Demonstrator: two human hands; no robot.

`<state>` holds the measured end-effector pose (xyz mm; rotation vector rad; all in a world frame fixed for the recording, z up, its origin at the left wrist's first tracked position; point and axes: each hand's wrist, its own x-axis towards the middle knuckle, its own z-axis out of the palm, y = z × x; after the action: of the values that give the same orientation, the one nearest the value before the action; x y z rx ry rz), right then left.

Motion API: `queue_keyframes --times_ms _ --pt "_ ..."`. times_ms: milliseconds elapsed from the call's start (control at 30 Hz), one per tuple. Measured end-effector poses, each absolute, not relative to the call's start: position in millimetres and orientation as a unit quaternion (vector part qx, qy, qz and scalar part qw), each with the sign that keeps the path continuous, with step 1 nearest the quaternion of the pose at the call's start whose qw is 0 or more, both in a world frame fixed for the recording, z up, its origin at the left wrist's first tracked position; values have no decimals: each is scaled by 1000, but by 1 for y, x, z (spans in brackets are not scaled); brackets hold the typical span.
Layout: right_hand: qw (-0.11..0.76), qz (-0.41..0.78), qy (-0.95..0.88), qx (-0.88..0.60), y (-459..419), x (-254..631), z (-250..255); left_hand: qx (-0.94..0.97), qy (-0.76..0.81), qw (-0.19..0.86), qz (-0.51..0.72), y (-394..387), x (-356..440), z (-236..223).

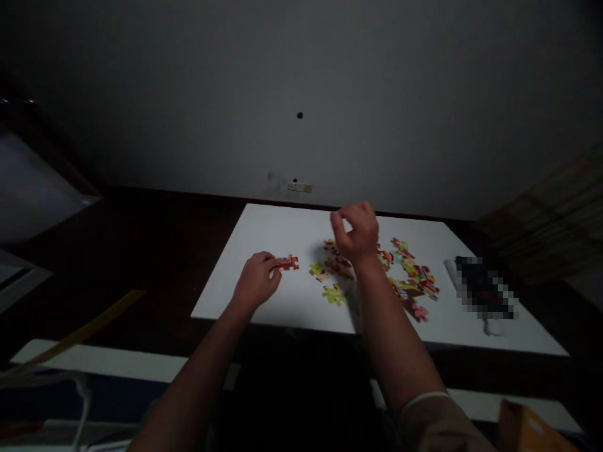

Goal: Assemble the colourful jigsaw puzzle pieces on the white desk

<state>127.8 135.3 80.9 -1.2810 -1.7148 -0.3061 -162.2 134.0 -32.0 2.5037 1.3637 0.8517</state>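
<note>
On a white board [282, 232] lie several coloured jigsaw pieces [409, 279], scattered mostly to the right of centre. My left hand [257, 279] rests on the board with its fingers closed on a small joined strip of red pieces [287, 262]. My right hand [358, 233] is raised above the pile, fingers curled together in a pinch; what it holds, if anything, is too small to make out. A yellow-green piece [333, 294] lies apart near the board's front edge, between my arms.
The board sits on a dark floor against a grey wall with a socket [299, 186]. A blurred dark object [485, 287] lies on the board's right side. A yellow ruler [89, 329] lies at the left. An orange object [532, 427] is at bottom right.
</note>
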Motion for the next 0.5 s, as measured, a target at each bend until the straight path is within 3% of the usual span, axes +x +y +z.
queue_keyframes --times_ms 100,233,367,500 --pt "546 -159 -634 -524 123 178 111 845 455 62 273 135 -162 -31" --pt "549 -115 -586 -585 86 232 111 858 448 48 247 133 -161 -25" --pt "516 -46 -531 -670 30 262 61 861 451 44 232 133 -160 -22" --pt "536 -31 -428 -727 -21 288 -1 860 451 52 235 134 -161 -24"
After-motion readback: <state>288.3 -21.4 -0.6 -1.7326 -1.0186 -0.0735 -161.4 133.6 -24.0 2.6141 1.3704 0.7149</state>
